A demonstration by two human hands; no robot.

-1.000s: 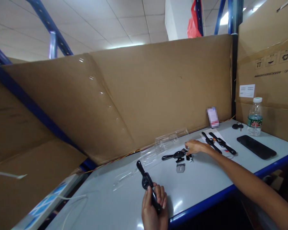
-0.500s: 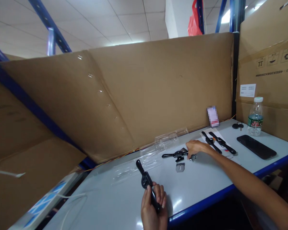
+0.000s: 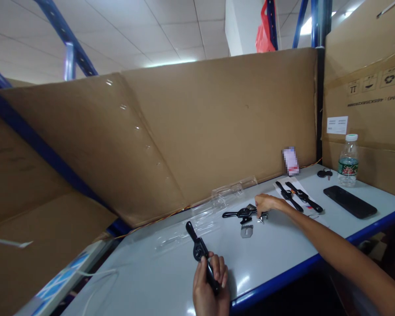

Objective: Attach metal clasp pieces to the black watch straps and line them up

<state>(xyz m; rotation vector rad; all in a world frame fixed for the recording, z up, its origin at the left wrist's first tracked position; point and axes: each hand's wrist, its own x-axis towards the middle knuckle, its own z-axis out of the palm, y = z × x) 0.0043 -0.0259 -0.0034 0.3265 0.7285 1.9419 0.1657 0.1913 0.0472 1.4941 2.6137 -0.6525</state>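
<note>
My left hand [image 3: 210, 281] is closed round the lower handle of a black spokeshave [image 3: 200, 249], its upper handle pointing up and away over the table. Farther back on the right, my right hand [image 3: 264, 204] reaches down with its fingers pinched together, over the right end of a second spokeshave [image 3: 239, 213] that lies on the table. Whatever those fingertips hold is hidden. Small shiny metal parts [image 3: 262, 218] lie right beside them. Just in front of the second spokeshave are a small black piece [image 3: 245, 220] and a flat grey blade [image 3: 246, 231].
Clear plastic packaging [image 3: 213, 204] lies along the cardboard back wall [image 3: 217, 123]. To the right are two more spokeshaves [image 3: 303, 196] on a paper sheet, a black phone [image 3: 350, 202], keys [image 3: 324, 173] and a water bottle [image 3: 348, 162]. A white cable [image 3: 100, 273] crosses the left side.
The view has shifted very slightly. Both hands stay in nearly the same places, the left one still holding the spokeshave; the small metal parts beside the right fingertips look slightly shifted.
</note>
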